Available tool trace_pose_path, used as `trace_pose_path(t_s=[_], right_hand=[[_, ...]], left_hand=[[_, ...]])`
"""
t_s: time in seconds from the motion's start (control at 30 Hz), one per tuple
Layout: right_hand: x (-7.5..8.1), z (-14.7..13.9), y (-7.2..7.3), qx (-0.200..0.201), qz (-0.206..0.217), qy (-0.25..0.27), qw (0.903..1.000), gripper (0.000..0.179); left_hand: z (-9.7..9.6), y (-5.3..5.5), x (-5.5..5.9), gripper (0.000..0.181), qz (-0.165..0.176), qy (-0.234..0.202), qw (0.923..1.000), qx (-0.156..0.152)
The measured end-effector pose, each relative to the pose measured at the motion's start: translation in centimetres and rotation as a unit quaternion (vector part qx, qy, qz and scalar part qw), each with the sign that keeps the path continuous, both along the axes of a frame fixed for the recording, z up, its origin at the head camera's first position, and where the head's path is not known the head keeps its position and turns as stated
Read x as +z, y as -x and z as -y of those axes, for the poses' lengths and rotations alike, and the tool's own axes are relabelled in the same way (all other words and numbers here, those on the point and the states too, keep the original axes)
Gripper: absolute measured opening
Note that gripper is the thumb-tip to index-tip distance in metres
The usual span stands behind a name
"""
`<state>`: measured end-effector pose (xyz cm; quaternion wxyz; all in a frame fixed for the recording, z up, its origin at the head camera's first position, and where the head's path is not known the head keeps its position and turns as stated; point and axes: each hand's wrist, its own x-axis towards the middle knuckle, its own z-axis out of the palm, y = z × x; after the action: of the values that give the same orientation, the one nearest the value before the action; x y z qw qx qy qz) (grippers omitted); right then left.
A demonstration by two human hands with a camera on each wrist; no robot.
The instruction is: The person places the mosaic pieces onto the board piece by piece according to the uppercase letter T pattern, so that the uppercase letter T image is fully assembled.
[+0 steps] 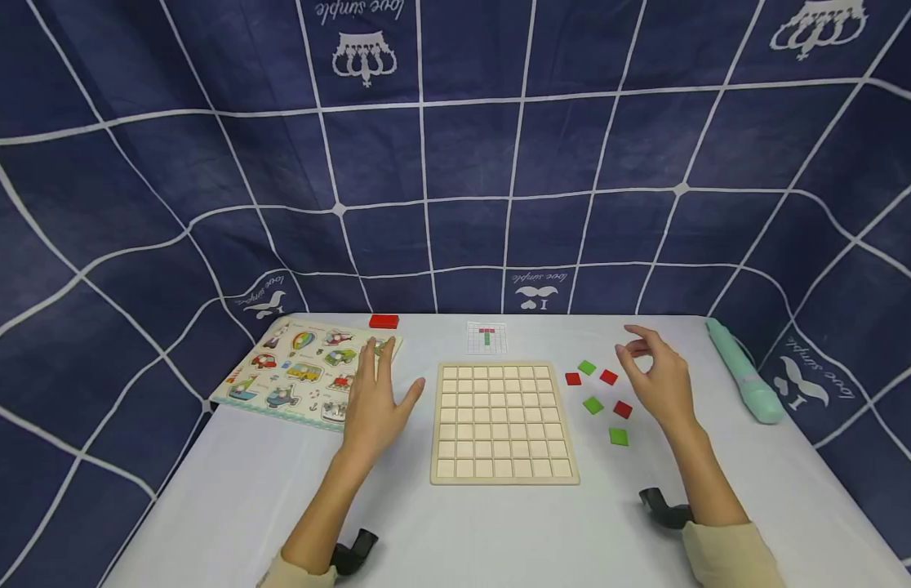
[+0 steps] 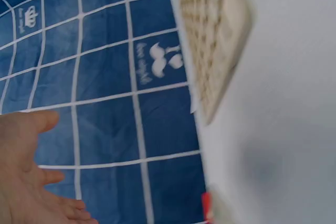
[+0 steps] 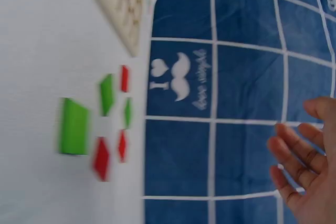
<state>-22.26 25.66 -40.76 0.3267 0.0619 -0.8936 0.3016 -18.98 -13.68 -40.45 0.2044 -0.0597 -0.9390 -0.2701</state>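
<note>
My left hand (image 1: 371,408) is raised with its fingers extended and thumb apart, overlapping the right edge of a picture puzzle board (image 1: 297,371) in the head view. Nothing is in it. My right hand (image 1: 659,377) hovers to the right of several small square tiles, red (image 1: 623,409) and green (image 1: 619,437); its fingers are loosely bent and hold nothing, as the right wrist view also shows. Between the hands lies a light wooden grid board (image 1: 504,423) with bare square cells. Behind it lies a small white card (image 1: 487,338) printed with a red and green T on a grid.
A red block (image 1: 384,322) sits at the table's back edge, behind the puzzle board. Along the right edge lies a mint-green tube-shaped object (image 1: 744,371). A dark blue cloth (image 1: 470,233) with white lines hangs around the white table (image 1: 455,539).
</note>
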Motion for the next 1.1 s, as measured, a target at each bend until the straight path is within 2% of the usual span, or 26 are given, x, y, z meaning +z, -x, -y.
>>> trace_pose_path(t_s=[0.13, 0.23, 0.33, 0.5, 0.57, 0.63, 0.77, 0.93, 1.1], right_hand=[[-2.1, -1.0, 0.1, -0.01, 0.002, 0.06, 0.9981, 0.032], [-3.8, -2.0, 0.7, -0.029, 0.032, 0.087, 0.9953, 0.033], [-5.5, -2.9, 1.0, -0.042, 0.087, 0.092, 0.991, 0.036], [-7.7, -4.0, 1.2, -0.038, 0.177, 0.077, 0.9805, 0.042], [-8.4, -4.3, 1.2, -0.035, 0.204, 0.073, 0.9757, 0.043], [-9.1, -4.6, 1.3, -0.031, 0.223, 0.065, 0.9721, 0.044], [-10.0, -4.7, 1.6, -0.036, 0.234, 0.046, 0.9706, 0.045], [-10.6, -4.4, 2.7, -0.045, 0.227, 0.005, 0.9728, 0.045], [-11.0, -4.2, 3.9, -0.068, 0.228, -0.03, 0.9709, 0.046]], left_hand=[[-1.0, -0.1, -2.3, 0.072, -0.005, -0.055, 0.9984, -0.012], [-1.3, 0.2, -4.0, 0.074, 0.021, -0.079, 0.9958, -0.042], [-1.3, 0.6, -5.6, 0.081, 0.071, -0.081, 0.9903, -0.088], [-0.7, 1.0, -8.0, 0.092, 0.145, -0.078, 0.9704, -0.177], [-0.4, 1.0, -8.9, 0.093, 0.169, -0.079, 0.9617, -0.201], [-0.3, 0.9, -9.6, 0.095, 0.191, -0.074, 0.9557, -0.212], [-0.2, 0.6, -10.4, 0.097, 0.199, -0.036, 0.9532, -0.225], [-0.1, 0.4, -10.5, 0.098, 0.186, 0.016, 0.9548, -0.231], [-0.1, 0.3, -10.4, 0.096, 0.182, 0.028, 0.9546, -0.234]])
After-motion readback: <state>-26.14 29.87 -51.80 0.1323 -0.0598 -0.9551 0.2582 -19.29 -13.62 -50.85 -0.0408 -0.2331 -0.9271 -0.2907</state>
